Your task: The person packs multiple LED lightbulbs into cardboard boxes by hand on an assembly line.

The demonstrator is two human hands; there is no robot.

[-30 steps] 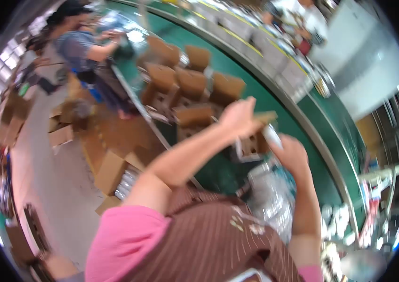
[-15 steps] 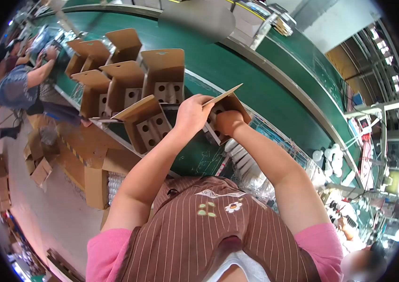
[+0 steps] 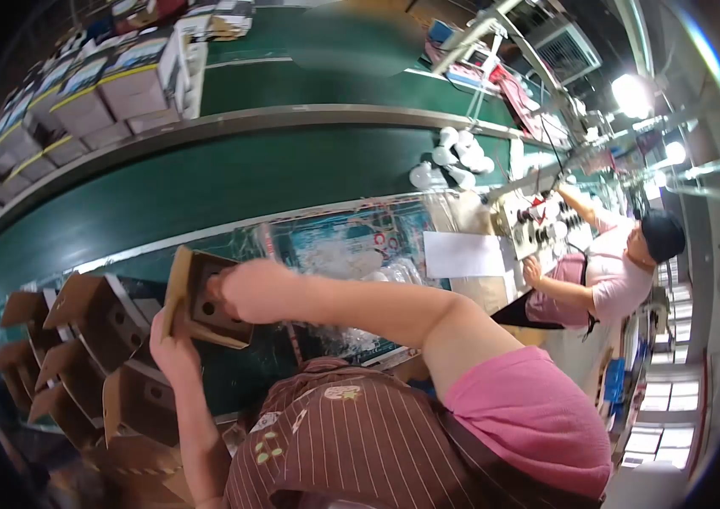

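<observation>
An open cardboard box (image 3: pixel 228 332) with a holed insert inside stands on the green work surface. My left hand (image 3: pixel 175 349) is closed on its raised flap at the box's left side. Inside the opening, my right hand (image 3: pixel 250 291) reaches in from the right; its fingertips are hidden, so what they hold, if anything, cannot be made out. To the left stand several more open boxes (image 3: pixel 135 407) with similar holed inserts.
White bulbs (image 3: pixel 453 161) lie on the green conveyor (image 3: pixel 292 165). Clear plastic packing (image 3: pixel 394 273) and a white sheet (image 3: pixel 466 254) lie to the right. A co-worker (image 3: pixel 619 267) is at the far right. Packed cartons (image 3: pixel 135 81) stand at the upper left.
The view has swung to the right, so the boxes appear farther left and the co-worker at the right shows clearly. My hands remain at the same box.
</observation>
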